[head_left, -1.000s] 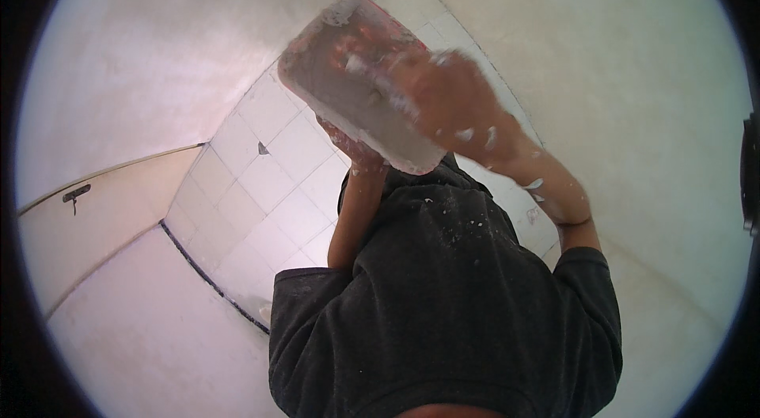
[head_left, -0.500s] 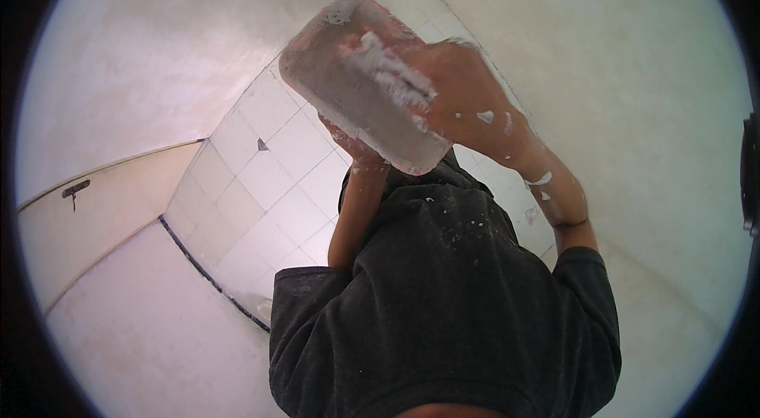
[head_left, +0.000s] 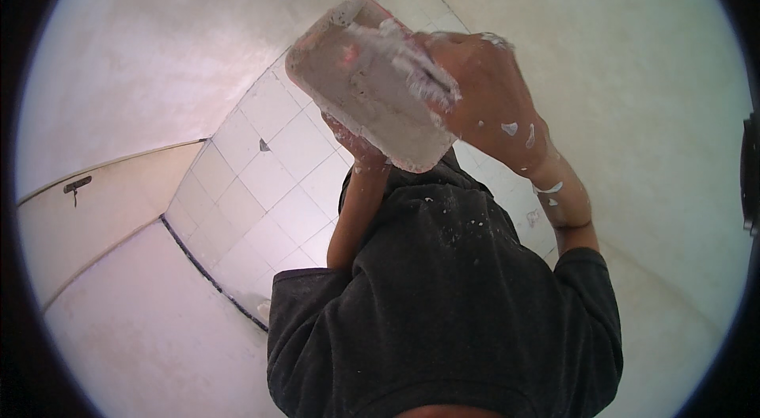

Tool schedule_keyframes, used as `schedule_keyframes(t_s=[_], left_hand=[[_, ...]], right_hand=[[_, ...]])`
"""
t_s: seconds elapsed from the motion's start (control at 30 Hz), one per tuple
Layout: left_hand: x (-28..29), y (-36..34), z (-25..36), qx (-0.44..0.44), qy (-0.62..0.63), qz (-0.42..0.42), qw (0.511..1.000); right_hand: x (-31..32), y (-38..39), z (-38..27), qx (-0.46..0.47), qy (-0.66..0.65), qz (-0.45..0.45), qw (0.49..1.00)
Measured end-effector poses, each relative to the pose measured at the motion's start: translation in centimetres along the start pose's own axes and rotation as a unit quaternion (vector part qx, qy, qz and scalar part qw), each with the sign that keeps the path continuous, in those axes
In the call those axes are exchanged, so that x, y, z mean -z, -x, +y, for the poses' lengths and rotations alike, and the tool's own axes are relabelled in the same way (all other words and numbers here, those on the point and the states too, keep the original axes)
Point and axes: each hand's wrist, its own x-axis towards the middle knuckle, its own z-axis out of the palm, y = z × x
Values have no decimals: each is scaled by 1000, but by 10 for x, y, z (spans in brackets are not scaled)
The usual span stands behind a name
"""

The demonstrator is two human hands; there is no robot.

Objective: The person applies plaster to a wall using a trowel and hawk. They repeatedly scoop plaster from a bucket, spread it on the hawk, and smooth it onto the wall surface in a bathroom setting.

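Note:
A shallow rectangular tray (head_left: 384,121) with rounded corners and a reddish edge, coated in grey-white plaster, tilts in front of my chest. My left hand (head_left: 352,141) grips it from below at the near left side; most of those fingers are hidden under it. Over its right part, my right hand (head_left: 495,97) is closed, back upward, with dried white splashes on the wrist and forearm. Along that hand's fingers runs a long, narrow tool edge thick with wet white plaster (head_left: 408,62). Its handle is hidden and its exact kind cannot be made out.
Pale plastered walls (head_left: 617,101) rise on both sides. Below lies a white tiled floor (head_left: 273,172) with a small dark chip (head_left: 264,145) on it. A cream door (head_left: 119,180) with a dark latch (head_left: 77,185) stands at the left, beside a dark floor strip (head_left: 190,260).
My right hand and the plaster-covered tool have shifted slightly right over the tray, uncovering more of its inside. The tray has moved a little right, while my left hand keeps its hold.

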Motion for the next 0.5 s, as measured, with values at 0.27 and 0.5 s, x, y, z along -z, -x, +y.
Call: schedule_keyframes(t_s=[0.27, 0.5], left_hand=[[-43, 11, 20, 54, 125, -33, 990], [-22, 13, 6, -16, -7, 2, 1000]], right_hand=[[-15, 12, -8, -43, -69, -70, 994], [-3, 18, 1, -51, -150, -43, 986]])
